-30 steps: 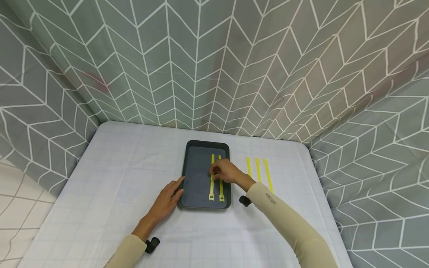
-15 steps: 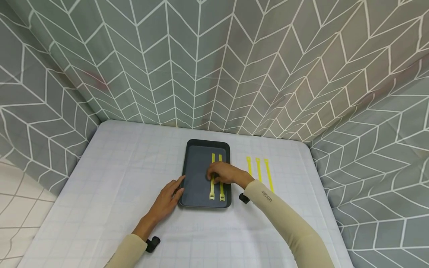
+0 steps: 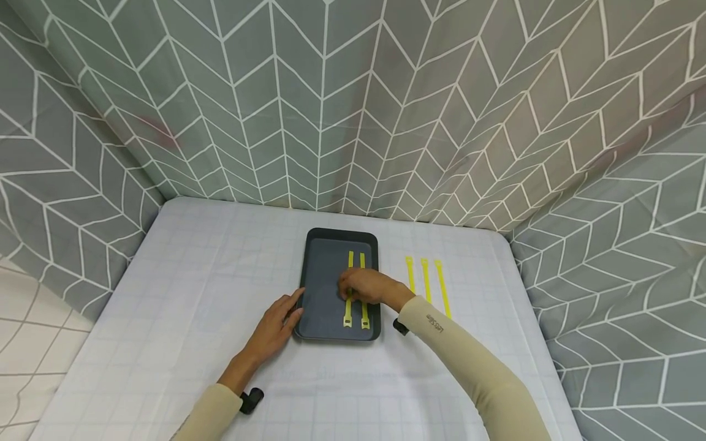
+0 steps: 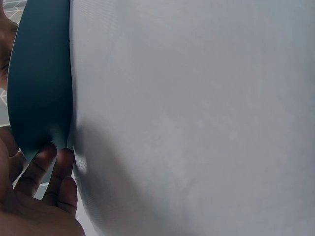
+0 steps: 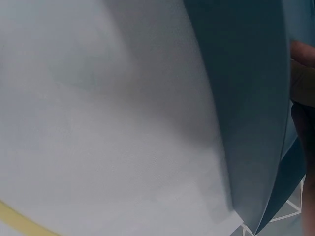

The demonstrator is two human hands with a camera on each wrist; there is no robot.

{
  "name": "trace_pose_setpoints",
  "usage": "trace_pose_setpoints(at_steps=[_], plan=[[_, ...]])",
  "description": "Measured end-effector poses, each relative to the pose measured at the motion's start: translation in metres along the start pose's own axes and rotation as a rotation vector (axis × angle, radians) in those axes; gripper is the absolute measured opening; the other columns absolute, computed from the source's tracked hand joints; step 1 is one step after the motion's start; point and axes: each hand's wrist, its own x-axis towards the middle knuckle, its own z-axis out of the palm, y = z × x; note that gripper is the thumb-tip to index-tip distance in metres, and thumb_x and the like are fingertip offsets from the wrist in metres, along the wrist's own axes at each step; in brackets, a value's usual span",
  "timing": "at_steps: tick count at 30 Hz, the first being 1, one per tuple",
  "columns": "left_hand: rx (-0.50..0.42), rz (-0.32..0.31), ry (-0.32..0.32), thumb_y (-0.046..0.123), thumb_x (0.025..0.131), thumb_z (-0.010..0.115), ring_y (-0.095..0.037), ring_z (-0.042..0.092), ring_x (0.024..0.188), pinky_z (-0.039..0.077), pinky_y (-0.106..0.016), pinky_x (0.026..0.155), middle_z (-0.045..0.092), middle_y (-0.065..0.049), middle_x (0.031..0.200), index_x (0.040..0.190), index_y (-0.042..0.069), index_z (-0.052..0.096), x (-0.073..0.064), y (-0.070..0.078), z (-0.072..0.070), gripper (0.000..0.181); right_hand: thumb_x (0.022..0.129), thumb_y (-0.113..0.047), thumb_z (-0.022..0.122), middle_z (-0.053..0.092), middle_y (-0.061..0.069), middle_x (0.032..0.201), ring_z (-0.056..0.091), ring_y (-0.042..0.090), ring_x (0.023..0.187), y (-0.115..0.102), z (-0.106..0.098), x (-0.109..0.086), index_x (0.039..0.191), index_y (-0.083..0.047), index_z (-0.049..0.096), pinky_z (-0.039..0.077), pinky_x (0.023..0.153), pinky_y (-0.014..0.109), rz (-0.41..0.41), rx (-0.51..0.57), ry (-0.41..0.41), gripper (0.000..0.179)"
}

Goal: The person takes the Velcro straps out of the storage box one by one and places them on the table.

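2 yellow straps [image 3: 365,313] lie lengthwise in the tray [image 3: 322,269] beneath the right hand [image 3: 366,285], its grasp unclear. The relaxed left hand [image 3: 274,327] touches the tray.

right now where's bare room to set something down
Free: table left of the tray, beyond the left grip; table between the sleeves; the tray's left half. Crowded: the tray's right half, two straps under the right grip; right of the tray, three more straps.
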Motion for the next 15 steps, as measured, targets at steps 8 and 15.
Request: trace_pose_setpoints(at_steps=[8,15], plan=[[0.005,0.024,0.014,0.017,0.103,0.058,-0.011,0.051,0.089,0.045,-0.038,0.082,0.062,-0.002,0.106,0.149,0.005,0.047,0.0008,-0.0011,-0.0001,0.049,0.087,-0.005,0.077,0.064,-0.007,0.099,0.055,0.01,0.098,-0.0033,-0.0025,0.0003,0.087,-0.019,0.072,0.05,0.08,0.024,-0.004,-0.046,-0.004,0.015],[0.007,0.043,0.026,0.016,0.102,0.059,-0.009,0.048,0.086,0.043,-0.035,0.079,0.061,0.0,0.101,0.149,0.004,0.047,0.0,-0.0022,0.0007,0.049,0.088,-0.002,0.073,0.064,-0.007,0.094,0.056,0.008,0.092,-0.0022,0.0024,0.0023,0.087,-0.019,0.071,0.05,0.076,0.021,-0.031,-0.077,0.014,0.017]])
